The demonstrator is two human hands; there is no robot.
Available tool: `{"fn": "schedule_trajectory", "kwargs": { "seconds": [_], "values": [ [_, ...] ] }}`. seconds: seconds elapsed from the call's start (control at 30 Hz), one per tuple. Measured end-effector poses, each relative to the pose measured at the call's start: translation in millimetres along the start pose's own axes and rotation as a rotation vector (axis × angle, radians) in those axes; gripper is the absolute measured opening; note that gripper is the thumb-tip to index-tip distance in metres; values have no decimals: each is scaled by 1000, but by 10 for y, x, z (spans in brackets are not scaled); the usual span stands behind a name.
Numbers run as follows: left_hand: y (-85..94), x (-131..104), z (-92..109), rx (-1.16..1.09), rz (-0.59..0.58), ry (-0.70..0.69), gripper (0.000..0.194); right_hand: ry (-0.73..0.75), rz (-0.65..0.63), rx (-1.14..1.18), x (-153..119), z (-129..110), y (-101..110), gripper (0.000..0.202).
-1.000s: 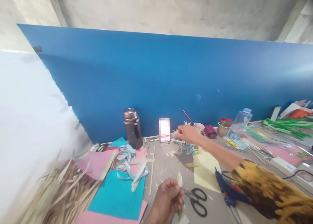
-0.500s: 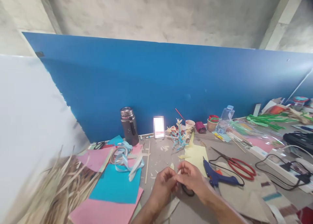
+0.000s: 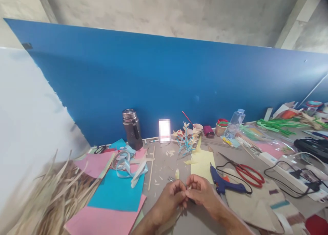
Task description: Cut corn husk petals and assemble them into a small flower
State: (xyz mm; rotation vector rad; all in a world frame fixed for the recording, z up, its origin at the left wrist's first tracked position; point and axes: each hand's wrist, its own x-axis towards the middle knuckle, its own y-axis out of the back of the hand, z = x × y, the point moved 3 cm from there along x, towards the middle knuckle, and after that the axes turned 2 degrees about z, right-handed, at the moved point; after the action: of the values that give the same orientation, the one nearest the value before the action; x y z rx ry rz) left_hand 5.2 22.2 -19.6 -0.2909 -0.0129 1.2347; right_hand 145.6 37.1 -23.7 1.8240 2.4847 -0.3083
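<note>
My left hand [image 3: 172,198] and my right hand [image 3: 203,194] meet low in the middle, fingertips pinched together. Between them shows a bit of a small pale piece [image 3: 189,187], mostly hidden by the fingers. Just beyond the left fingers stands out a pale yellowish petal-like scrap [image 3: 177,174]; whether it is held or lies on the table I cannot tell. Thin metal tips [image 3: 171,179] poke out beside it, the rest covered by my hands. Past my hands is a blue-stemmed bunch of pale flowers [image 3: 186,139], near a yellow paper sheet [image 3: 203,163].
On the right lie a blue glue gun [image 3: 227,184], red-handled scissors [image 3: 247,173] and a power strip [image 3: 282,170]. Blue ribbon [image 3: 130,166], blue paper [image 3: 116,190], pink paper [image 3: 102,222] and dry straw strips [image 3: 51,197] lie left. A thermos flask [image 3: 132,130] stands behind.
The view has shifted slightly. My hands stay pinched together, with fingers a little rearranged. Metal tips now show beyond the left hand; the dark loop under the right hand is mostly covered.
</note>
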Motion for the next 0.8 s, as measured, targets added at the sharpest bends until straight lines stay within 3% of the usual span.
{"fn": "schedule_trajectory", "kwargs": {
  "seconds": [0.17,0.27,0.5,0.8],
  "values": [
    [5,-36,7,-76,-94,55,29,-109,-133,234,-62,-82,-63,36],
    [26,-43,37,-97,-90,66,31,-153,-145,380,-63,-87,-76,39],
    [75,-42,112,-40,-51,84,31,-81,-67,215,-42,-111,-103,41],
    [80,-76,86,-53,-147,144,27,-240,-177,503,-59,61,-93,37]
  ]
}}
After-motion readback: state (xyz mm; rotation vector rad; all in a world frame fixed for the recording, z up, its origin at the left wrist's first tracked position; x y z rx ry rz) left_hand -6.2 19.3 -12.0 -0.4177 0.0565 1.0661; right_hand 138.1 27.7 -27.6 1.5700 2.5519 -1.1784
